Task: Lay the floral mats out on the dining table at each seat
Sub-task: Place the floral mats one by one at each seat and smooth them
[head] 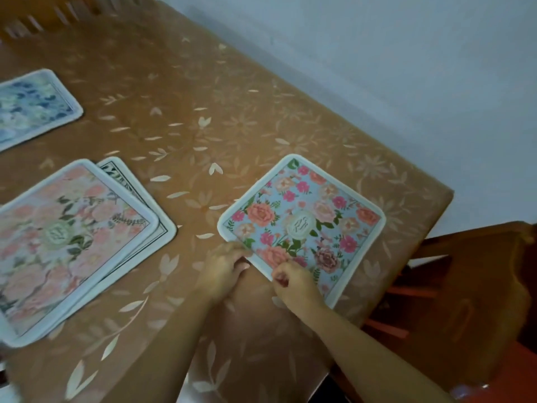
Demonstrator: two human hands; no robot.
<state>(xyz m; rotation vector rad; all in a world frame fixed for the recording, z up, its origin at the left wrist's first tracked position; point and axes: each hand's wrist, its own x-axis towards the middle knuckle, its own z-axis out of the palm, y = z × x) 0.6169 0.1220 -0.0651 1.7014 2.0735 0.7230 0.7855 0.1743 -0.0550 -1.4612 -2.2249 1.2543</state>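
Note:
A light-blue mat with pink and orange roses (302, 219) lies flat near the table's right corner, in front of a wooden chair. My left hand (223, 267) pinches its near left edge. My right hand (293, 282) grips the same near edge, fingers curled over the white border. At the left lies a pale pink floral mat (66, 242) stacked on another mat with a black-lined border (154, 210). A blue and white floral mat (32, 107) rests at the far left, cut off by the frame.
The table wears a tan cloth with a leaf pattern (203, 126). A red-brown wooden chair (465, 301) stands at the right side. Another chair back (43, 16) shows at the far top left. A white wall (377, 53) runs along the table's far right edge.

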